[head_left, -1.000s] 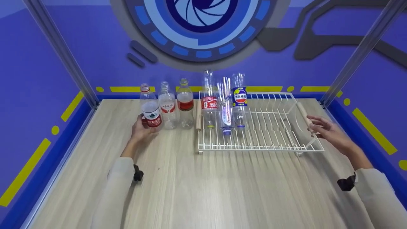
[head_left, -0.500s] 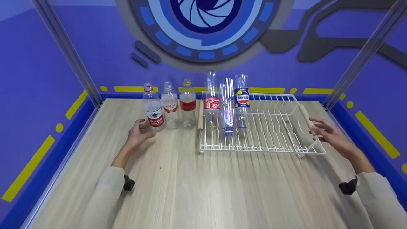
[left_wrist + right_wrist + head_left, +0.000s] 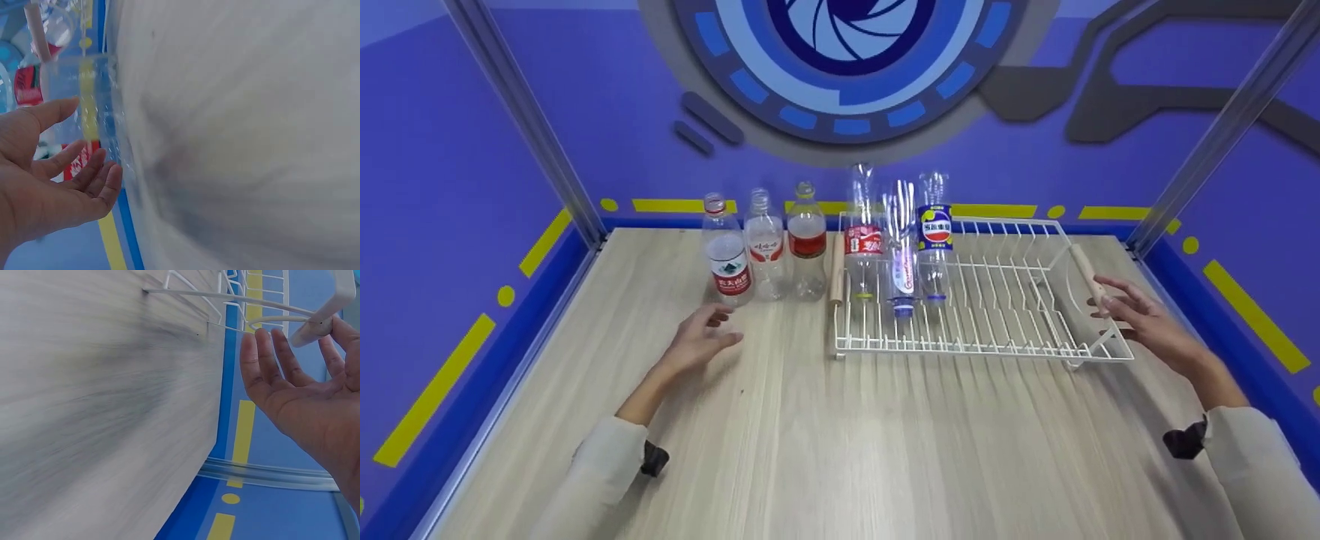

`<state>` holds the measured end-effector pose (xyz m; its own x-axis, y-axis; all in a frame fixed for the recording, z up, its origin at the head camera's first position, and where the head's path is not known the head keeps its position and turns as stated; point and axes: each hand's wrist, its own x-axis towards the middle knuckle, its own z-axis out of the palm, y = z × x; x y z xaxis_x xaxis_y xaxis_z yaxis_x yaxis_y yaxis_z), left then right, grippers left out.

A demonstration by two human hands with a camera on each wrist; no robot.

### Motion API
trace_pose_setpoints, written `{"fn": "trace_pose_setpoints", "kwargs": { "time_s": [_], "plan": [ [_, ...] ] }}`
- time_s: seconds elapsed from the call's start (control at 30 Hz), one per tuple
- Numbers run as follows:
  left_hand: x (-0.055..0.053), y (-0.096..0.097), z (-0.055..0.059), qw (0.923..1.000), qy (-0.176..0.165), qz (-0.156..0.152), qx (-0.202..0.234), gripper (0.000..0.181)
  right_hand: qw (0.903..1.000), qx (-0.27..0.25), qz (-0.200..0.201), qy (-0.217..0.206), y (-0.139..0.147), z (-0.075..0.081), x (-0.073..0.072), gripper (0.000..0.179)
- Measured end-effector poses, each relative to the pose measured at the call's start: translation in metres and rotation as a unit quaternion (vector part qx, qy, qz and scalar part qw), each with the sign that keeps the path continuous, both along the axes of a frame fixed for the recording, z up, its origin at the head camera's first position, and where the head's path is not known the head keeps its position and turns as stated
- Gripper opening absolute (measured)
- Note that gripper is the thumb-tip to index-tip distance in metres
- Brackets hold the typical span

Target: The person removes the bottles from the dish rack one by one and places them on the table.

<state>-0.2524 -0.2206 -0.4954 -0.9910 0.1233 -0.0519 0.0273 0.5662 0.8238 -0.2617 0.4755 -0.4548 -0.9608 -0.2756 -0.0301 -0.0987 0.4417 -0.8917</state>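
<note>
In the head view my left hand [image 3: 697, 339] is apart from the bottles, its fingers relaxed and holding nothing. Just beyond it stands a clear plastic bottle [image 3: 731, 279] with a red and white label. Beside that are a bottle with a small red-and-white print [image 3: 766, 251] and one with a dark red label [image 3: 808, 245], both upright. My right hand [image 3: 1155, 326] pinches the wooden handle [image 3: 1086, 270] of a white wire dish rack [image 3: 982, 349] between thumb and index finger; the other fingers hang loosely below, as the right wrist view shows.
Three more bottles lean upside down in the rack's left part: a red-labelled one [image 3: 864, 240], a clear one [image 3: 904, 274] and a blue-labelled one [image 3: 936, 227]. A second wooden handle [image 3: 837, 268] sits on the rack's left. Blue panels [image 3: 585, 90] enclose the wooden table [image 3: 885, 457].
My left hand has let go of the bottle with the red and white label and drawn back toward me; the bottle stays standing. My right hand remains at the rack's handle.
</note>
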Motion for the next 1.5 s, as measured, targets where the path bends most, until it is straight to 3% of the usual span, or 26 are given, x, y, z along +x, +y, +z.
{"fn": "trace_pose_setpoints", "kwargs": {
  "time_s": [0.23,0.57,0.77,0.9,1.13,1.5],
  "plan": [
    [0.001,0.034,0.012,0.9977,0.036,-0.045,0.036,0.05,0.9999,-0.002,0.01,-0.003,0.0,0.002,-0.001,0.05],
    [0.001,0.085,0.027,0.9876,0.065,-0.106,0.096,0.055,0.9997,-0.014,0.019,-0.009,-0.001,0.0,0.003,0.05],
    [-0.004,0.111,0.028,0.98,0.06,-0.154,0.111,0.063,0.9987,-0.044,0.019,-0.014,0.001,-0.002,0.003,0.049],
    [-0.007,0.121,0.026,0.9754,0.053,-0.182,0.113,0.067,0.9992,-0.036,0.018,-0.009,0.0,-0.002,0.003,0.05],
    [-0.01,0.127,0.022,0.9754,0.045,-0.18,0.118,0.073,0.9999,0.003,0.015,0.008,0.0,0.005,0.002,0.049],
    [-0.008,0.126,0.019,0.9748,0.024,-0.175,0.135,0.076,0.9961,0.077,-0.028,0.033,-0.007,0.036,-0.012,0.052]
  ]
}}
